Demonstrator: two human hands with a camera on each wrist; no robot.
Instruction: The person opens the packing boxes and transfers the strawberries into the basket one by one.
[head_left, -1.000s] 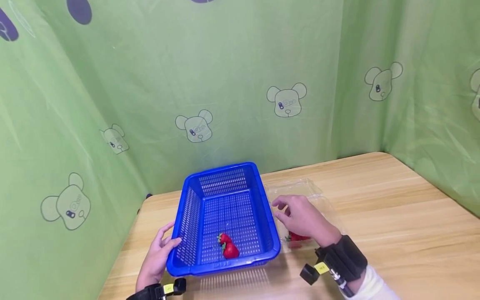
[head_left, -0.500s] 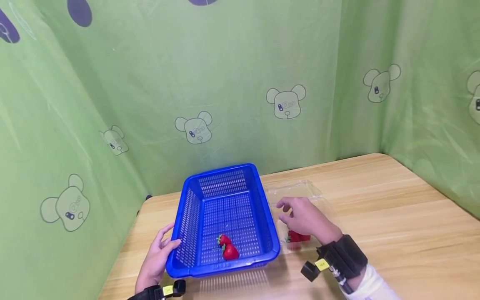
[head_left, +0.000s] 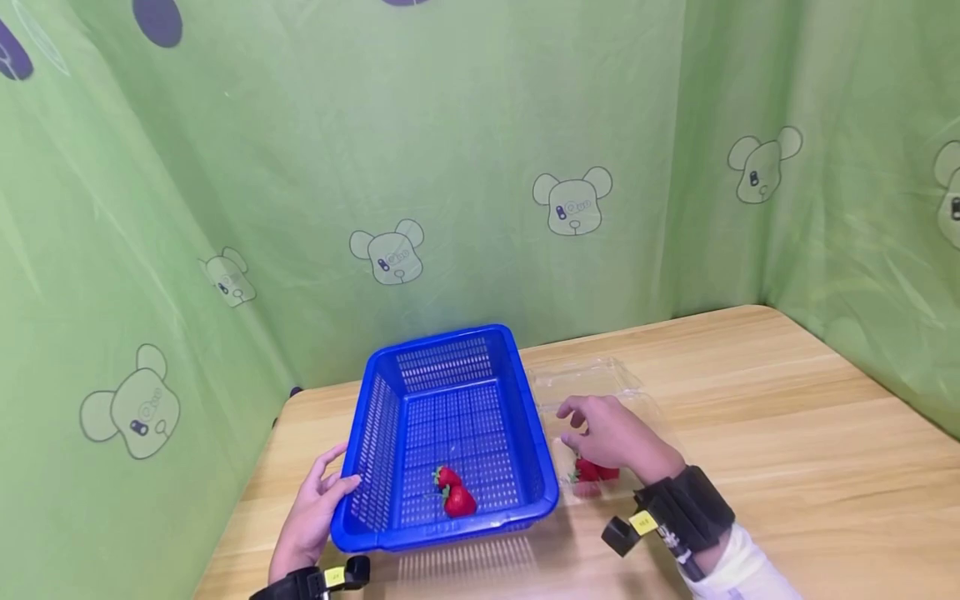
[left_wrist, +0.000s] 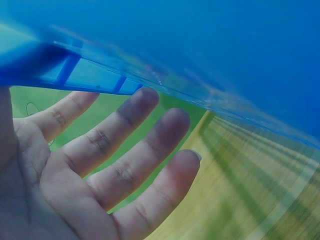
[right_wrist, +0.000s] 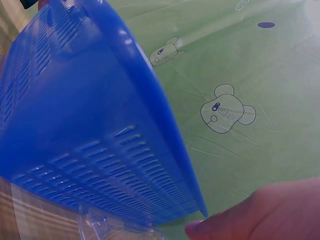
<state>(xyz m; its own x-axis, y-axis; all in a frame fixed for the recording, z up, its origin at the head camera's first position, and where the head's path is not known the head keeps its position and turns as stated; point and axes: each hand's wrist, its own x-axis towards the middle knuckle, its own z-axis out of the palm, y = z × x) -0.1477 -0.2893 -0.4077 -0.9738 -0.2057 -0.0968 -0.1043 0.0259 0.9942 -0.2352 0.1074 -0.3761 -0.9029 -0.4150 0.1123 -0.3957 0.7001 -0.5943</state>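
A blue perforated plastic basket (head_left: 450,433) holds two red strawberries (head_left: 456,493) near its front end. My left hand (head_left: 309,512) holds the basket's left side, thumb over the rim; the left wrist view shows the other fingers (left_wrist: 142,150) spread below the blue plastic. Beside the basket's right wall my right hand (head_left: 611,433) hovers over a clear plastic box (head_left: 585,379), fingers loosely bent with nothing between them. More strawberries (head_left: 592,472) lie in that box, partly hidden under the hand. In the right wrist view the thumb (right_wrist: 225,222) shows close to the basket's rim.
Everything stands on a light wooden table (head_left: 772,400). A green curtain (head_left: 465,167) with printed bear heads hangs behind and along both sides. The clear box's raised transparent part lies toward the back.
My right hand has shifted slightly right, away from the basket's rim, and more of the strawberries in the clear box shows. The left hand and basket stay nearly still.
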